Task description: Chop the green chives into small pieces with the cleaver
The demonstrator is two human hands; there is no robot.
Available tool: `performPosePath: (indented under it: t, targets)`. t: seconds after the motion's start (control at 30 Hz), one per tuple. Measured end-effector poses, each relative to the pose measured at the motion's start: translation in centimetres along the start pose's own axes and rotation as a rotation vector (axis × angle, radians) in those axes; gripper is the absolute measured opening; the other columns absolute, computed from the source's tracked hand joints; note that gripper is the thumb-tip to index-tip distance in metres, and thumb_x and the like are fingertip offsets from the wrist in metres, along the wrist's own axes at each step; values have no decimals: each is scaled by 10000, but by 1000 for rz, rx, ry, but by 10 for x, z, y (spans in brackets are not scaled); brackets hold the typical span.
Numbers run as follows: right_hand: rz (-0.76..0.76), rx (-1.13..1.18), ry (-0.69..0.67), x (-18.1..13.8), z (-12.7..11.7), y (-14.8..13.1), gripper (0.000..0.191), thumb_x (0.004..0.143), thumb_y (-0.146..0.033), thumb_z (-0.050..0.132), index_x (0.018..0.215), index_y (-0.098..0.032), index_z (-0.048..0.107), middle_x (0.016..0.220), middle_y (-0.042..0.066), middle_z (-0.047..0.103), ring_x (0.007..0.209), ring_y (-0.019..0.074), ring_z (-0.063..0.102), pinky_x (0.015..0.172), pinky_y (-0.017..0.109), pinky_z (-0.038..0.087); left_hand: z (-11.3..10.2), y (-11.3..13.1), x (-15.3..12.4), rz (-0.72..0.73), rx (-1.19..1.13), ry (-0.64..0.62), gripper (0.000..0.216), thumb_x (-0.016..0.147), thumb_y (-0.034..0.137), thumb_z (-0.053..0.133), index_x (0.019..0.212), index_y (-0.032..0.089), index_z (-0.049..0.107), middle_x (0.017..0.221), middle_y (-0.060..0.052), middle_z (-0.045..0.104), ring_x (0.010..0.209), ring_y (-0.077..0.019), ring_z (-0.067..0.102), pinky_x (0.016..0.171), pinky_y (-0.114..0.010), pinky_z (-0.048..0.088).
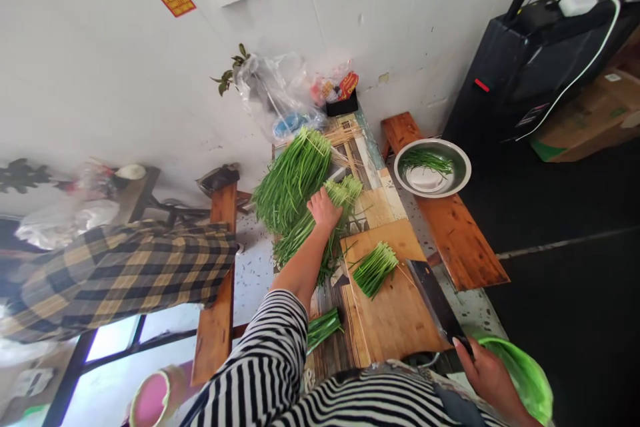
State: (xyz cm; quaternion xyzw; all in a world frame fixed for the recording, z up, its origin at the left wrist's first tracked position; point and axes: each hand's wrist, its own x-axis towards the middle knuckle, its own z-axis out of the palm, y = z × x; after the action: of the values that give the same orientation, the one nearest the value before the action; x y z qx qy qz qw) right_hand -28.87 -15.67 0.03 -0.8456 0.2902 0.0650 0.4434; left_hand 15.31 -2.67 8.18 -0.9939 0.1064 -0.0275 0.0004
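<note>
My left hand [324, 208] is closed round a bundle of long green chive stalks [320, 220] lying on the table, beside a bigger heap of stalks [293, 177]. My right hand [483, 367] grips the handle of a cleaver [433, 297], whose blade rests along the right edge of the wooden cutting board [395, 313]. A small pile of cut green stalks [375, 268] lies on the board. Another short bunch [323, 327] lies left of the board.
A metal bowl [433, 168] with a few stalks stands on a wooden bench [460, 240] to the right. A plaid cloth [120, 273] drapes the left bench. Plastic bags [275, 97] sit at the table's far end. A black appliance [535, 60] stands far right, and a green basin [525, 373] is near my right hand.
</note>
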Motion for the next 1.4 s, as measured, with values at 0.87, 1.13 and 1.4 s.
performPosePath:
  t: [0.87,1.13,1.4]
  targets:
    - [47,-395,-90,0,-41,-61,386,897,-369,293,802,-161,605,696,126,689,696,245,672,616,291,418,59,31,-271,580,-16,-479,906,743,490,624,1458,111,214,1202,-164,501,1103,-293,470,919,-398,412]
    - [139,-403,-189,-35,5,-65,377,965,-284,240,956,-136,587,900,119,705,815,203,673,672,265,415,78,30,-288,581,1,-412,793,853,543,441,1468,94,221,1406,-172,401,1181,-311,422,945,-444,393]
    - [151,-446,-231,-32,17,-60,374,972,-280,246,958,-125,586,899,129,699,810,211,670,667,275,425,87,27,-288,607,-9,-441,773,865,539,410,1481,122,202,1448,-157,377,1331,-319,300,1082,-506,268]
